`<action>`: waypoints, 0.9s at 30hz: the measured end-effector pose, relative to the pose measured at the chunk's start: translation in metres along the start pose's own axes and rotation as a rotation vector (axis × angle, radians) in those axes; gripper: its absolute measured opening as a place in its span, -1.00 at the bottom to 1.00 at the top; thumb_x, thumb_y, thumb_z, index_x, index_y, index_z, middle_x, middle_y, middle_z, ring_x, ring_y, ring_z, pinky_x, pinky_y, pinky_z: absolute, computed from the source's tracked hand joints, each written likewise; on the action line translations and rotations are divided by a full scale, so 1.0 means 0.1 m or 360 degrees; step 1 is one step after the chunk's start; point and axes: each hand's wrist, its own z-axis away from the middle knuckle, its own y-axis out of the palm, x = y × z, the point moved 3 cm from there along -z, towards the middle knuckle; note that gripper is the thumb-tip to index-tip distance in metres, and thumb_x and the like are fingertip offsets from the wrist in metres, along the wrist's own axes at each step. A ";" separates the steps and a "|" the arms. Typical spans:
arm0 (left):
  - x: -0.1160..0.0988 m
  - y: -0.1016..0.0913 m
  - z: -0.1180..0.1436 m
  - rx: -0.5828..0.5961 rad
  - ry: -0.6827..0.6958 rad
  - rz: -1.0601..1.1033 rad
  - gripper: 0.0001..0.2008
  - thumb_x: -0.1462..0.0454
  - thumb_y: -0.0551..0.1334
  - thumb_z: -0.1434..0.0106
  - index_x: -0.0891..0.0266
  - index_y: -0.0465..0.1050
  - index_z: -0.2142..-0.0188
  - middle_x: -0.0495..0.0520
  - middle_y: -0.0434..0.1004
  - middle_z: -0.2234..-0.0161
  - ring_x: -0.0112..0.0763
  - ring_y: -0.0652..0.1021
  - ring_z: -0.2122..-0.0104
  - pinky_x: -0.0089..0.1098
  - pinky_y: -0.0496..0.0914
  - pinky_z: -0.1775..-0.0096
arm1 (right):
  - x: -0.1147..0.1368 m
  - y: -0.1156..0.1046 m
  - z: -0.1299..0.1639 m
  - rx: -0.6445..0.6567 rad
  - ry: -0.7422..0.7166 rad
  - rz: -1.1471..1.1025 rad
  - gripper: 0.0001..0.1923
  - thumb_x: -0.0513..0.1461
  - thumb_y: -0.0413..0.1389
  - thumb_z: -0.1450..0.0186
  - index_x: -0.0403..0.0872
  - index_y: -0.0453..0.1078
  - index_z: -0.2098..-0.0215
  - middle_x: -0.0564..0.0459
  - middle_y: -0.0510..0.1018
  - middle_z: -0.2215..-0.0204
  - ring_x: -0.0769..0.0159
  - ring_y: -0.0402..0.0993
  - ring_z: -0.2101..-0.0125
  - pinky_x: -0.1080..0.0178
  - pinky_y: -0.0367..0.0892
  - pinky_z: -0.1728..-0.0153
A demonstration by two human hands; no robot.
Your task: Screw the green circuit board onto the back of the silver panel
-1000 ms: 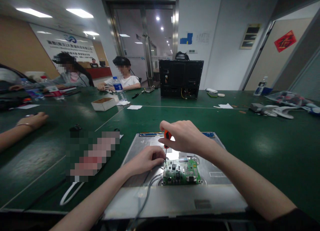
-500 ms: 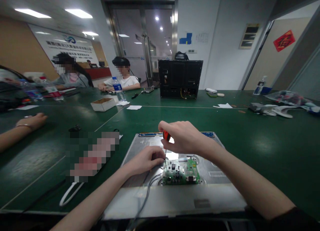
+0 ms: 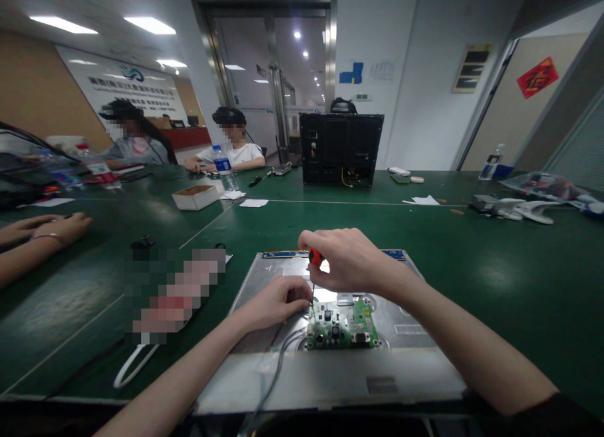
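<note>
Screwdriver (image 3: 313, 268): gripped from above by right hand (image 3: 346, 261), tip at circuit board (image 3: 342, 324) corner. Left hand (image 3: 276, 303), fingers curled, steadies the shaft. Risk: a slipped tip could gouge the board.

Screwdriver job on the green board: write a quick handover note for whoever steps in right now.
Right hand: wrapped around the orange-handled screwdriver, held upright, tip down at the top-left corner of the green circuit board.
Left hand: resting on the metal back panel beside the tip, fingers steadying the shaft.
Board lies flat on the panel, on the green table; grey cables run from it toward the near edge.
Done: cannot tell how many screws.
Left: the corner screw in hand; check the others.
</note>
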 end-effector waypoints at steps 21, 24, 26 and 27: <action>0.01 0.01 0.00 -0.0005 0.0014 0.0013 -0.93 0.29 0.20 -0.16 0.25 0.43 0.40 -0.07 0.41 0.52 -0.42 0.41 0.48 -0.46 0.26 0.41 | -0.06 0.06 -0.03 0.0002 0.0059 0.0105 -0.79 -0.06 0.00 -0.35 -0.02 0.31 0.21 0.12 0.48 0.52 0.43 0.21 0.57 0.31 -0.16 0.52; -0.03 0.00 0.01 -0.0017 0.0004 -0.0013 -0.94 0.30 0.20 -0.15 0.25 0.42 0.41 -0.08 0.39 0.53 -0.43 0.40 0.49 -0.46 0.25 0.41 | -0.03 0.02 -0.02 0.0000 0.0036 0.0041 -0.85 -0.21 0.01 -0.28 -0.05 0.28 0.18 0.12 0.50 0.47 0.44 0.19 0.56 0.31 -0.16 0.54; -0.03 0.00 0.01 -0.0019 -0.0005 -0.0028 -0.93 0.29 0.20 -0.16 0.25 0.42 0.41 -0.09 0.39 0.54 -0.43 0.40 0.49 -0.46 0.25 0.41 | -0.01 0.00 -0.01 0.0015 0.0028 -0.0006 -0.78 -0.26 0.03 -0.21 -0.07 0.25 0.16 0.10 0.51 0.42 0.44 0.19 0.55 0.31 -0.15 0.54; -0.03 -0.01 0.01 -0.0019 -0.0009 -0.0032 -0.93 0.29 0.20 -0.16 0.25 0.42 0.40 -0.09 0.39 0.55 -0.42 0.40 0.49 -0.46 0.25 0.41 | -0.01 0.00 0.00 0.0018 0.0021 -0.0018 -0.76 -0.26 0.04 -0.19 -0.08 0.24 0.15 0.09 0.50 0.40 0.44 0.20 0.54 0.31 -0.15 0.54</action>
